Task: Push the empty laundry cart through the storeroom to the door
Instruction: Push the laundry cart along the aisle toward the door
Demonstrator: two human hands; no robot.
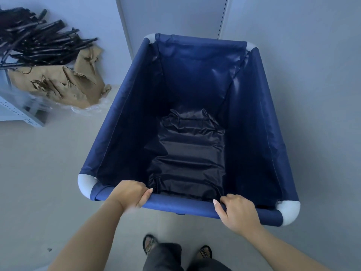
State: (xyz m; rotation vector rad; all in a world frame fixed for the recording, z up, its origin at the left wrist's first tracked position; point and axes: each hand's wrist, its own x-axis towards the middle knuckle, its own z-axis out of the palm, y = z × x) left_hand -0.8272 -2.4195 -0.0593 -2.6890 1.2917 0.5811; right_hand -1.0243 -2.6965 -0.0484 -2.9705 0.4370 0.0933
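A blue fabric laundry cart [125, 106] with white corner joints fills the middle of the head view. Nothing lies inside it but its wrinkled dark liner. My left hand [130, 193] grips the near rim bar towards its left end. My right hand [237, 213] grips the same bar towards its right end. The cart's far end stands close to a pale door [173, 15] set in the wall ahead, its frame edges visible on both sides.
Against the wall at the left lies a pile of black rods [37, 40] on torn brown paper [58, 83] and clear plastic. A grey metal shelf part [17, 112] lies at the far left. Grey floor [39, 182] surrounds the cart. My sandalled feet show below.
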